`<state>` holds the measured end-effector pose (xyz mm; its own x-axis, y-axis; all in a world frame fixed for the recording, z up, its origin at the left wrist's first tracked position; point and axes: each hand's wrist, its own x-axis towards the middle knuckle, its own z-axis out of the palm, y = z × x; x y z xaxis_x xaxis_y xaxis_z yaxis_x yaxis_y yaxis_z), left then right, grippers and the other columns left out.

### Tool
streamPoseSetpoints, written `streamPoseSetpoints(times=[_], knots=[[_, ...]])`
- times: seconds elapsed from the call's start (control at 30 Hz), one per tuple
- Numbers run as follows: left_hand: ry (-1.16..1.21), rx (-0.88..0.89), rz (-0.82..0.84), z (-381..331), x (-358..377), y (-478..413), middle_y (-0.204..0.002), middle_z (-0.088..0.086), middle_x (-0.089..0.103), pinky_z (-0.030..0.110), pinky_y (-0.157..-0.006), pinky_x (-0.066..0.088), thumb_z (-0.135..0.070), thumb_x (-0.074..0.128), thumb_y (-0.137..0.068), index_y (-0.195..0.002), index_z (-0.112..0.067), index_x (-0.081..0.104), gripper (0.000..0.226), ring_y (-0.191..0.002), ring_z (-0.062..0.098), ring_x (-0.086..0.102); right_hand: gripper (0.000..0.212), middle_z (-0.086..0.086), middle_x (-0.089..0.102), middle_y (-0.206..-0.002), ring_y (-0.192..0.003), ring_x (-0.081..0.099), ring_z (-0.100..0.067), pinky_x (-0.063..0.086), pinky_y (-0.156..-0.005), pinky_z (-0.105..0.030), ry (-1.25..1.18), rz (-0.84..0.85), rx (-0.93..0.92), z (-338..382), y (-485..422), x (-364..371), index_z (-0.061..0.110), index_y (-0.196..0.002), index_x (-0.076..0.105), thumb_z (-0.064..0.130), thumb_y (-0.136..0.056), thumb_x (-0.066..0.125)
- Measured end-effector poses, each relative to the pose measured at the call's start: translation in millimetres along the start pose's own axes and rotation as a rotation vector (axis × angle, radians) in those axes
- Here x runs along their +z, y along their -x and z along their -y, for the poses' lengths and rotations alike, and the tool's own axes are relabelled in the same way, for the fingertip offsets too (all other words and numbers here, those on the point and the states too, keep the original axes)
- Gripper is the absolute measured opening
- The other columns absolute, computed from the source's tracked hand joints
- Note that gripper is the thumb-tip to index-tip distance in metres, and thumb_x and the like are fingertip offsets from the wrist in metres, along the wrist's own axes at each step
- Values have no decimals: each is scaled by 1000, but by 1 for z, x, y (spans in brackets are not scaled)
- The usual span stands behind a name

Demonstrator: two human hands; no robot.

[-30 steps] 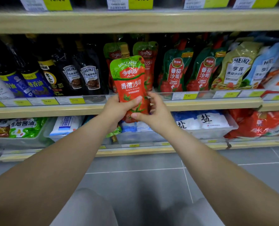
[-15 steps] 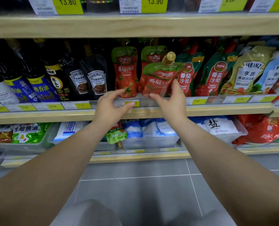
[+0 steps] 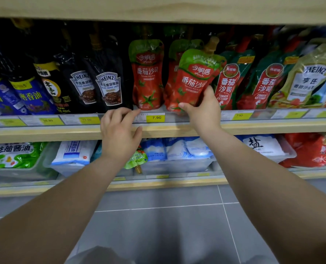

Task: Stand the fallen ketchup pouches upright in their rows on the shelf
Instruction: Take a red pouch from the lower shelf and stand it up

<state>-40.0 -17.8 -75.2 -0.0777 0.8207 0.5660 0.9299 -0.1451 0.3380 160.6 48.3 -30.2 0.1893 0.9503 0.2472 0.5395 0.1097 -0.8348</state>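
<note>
Since half a second ago the ketchup pouch (image 3: 194, 80) has swung from nearly flat toward upright, and the whole shelf sits closer and higher in view.

Nearest me, my left hand (image 3: 120, 134) hangs in front of the shelf edge (image 3: 44, 133), loosely curled and holding nothing, fingertips just touching the price strip beside the yellow 7.90 tag (image 3: 156, 117). My right hand (image 3: 202, 109) has its grip closed around the lower right of the pouch, thumb across the front, fingers hidden behind. The pouch's base rests at the shelf's front lip; its long axis leans up and to the right, the tan spout (image 3: 211, 45) pointing at the underside of the shelf above.

Its row is straight behind it: another pouch of the same brand (image 3: 174, 54) peeks out at the back, and the neighbouring standing pouch (image 3: 147, 73) is upright just to the left. So the coming move, I judge, turns on tipping the top leftward and pushing back, and my right hand does it; the left is close enough to steady the base.

Green tomato ketchup pouches (image 3: 228, 84) press in on the right, nearly touching the tilted top, and could catch it. Further left stand Heinz black pepper sauce pouches (image 3: 108, 88).
</note>
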Motion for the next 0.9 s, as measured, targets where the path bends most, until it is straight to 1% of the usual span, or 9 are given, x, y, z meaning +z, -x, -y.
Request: streamPoseSetpoints(times=[0.2, 0.3, 0.43, 0.5, 0.57, 0.67, 0.73, 0.8, 0.9], knots=[[10, 4, 0, -1, 0, 2, -110, 10, 59, 49, -96, 36, -20, 67, -80, -120, -17, 61, 40, -108, 36, 46, 49, -7, 64, -113, -104, 60, -28, 49, -88, -43, 176, 90, 84, 8, -14, -2, 13, -112, 50, 24, -74, 79], [6, 4, 4, 0, 1, 2, -110, 10, 59, 49, -97, 36, -21, 66, -81, -121, -17, 61, 40, -108, 36, 46, 47, -9, 64, -112, -106, 57, -31, 48, -89, -45, 239, 111, 84, 11, -15, 1, 13, -112, 50, 22, -75, 77], [12, 4, 7, -1, 1, 3, -111, 10, 58, 47, -97, 36, -21, 66, -82, -122, -17, 60, 41, -108, 35, 45, 46, -11, 63, -114, -108, 54, -32, 47, -92, -48, 207, 104, 81, 8, -10, 3, 11, -114, 47, 19, -78, 74], [20, 14, 23, -1, -2, 4, -113, 10, 59, 47, -98, 36, -21, 66, -81, -123, -16, 59, 43, -109, 36, 45, 53, -10, 60, -118, -113, 52, -29, 46, -95, -46, 137, 38, 58, 6, -2, 3, 10, -119, 45, 18, -77, 75], [31, 33, 52, 1, -6, 5, -119, 11, 58, 48, -100, 36, -21, 66, -81, -125, -14, 58, 45, -114, 36, 45, 61, -9, 54, -124, -118, 47, -25, 41, -101, -41, 73, -82, -38, 2, 14, 2, 9, -127, 43, 19, -76, 75], [34, 66, 69, 6, -13, 12, -127, 14, 57, 49, -102, 36, -19, 66, -82, -123, -13, 60, 42, -119, 37, 45, 51, -10, 54, -120, -114, 46, -25, 37, -99, -33, 59, -162, -285, -10, 57, 12, 8, -123, 48, 20, -79, 70], [27, 78, 51, 13, -17, 21, -126, 13, 58, 45, -100, 37, -17, 66, -81, -118, -13, 63, 38, -114, 37, 47, 40, -10, 58, -113, -108, 50, -26, 39, -95, -33, 58, -40, -377, -23, 88, 28, 8, -117, 54, 17, -80, 66], [14, 69, 49, 24, -21, 32, -120, 12, 60, 40, -97, 37, -17, 65, -81, -113, -13, 65, 33, -109, 36, 50, 36, -10, 60, -109, -103, 52, -28, 40, -92, -34, 96, 168, -414, -36, 111, 50, 8, -112, 57, 18, -79, 67], [6, 16, 97, 45, -26, 55, -108, 11, 63, 36, -90, 38, -17, 64, -81, -109, -13, 66, 29, -101, 33, 55, 50, -15, 57, -118, -109, 51, -34, 39, -96, -38, 214, 465, -433, -50, 130, 89, 6, -119, 57, 20, -74, 72]])
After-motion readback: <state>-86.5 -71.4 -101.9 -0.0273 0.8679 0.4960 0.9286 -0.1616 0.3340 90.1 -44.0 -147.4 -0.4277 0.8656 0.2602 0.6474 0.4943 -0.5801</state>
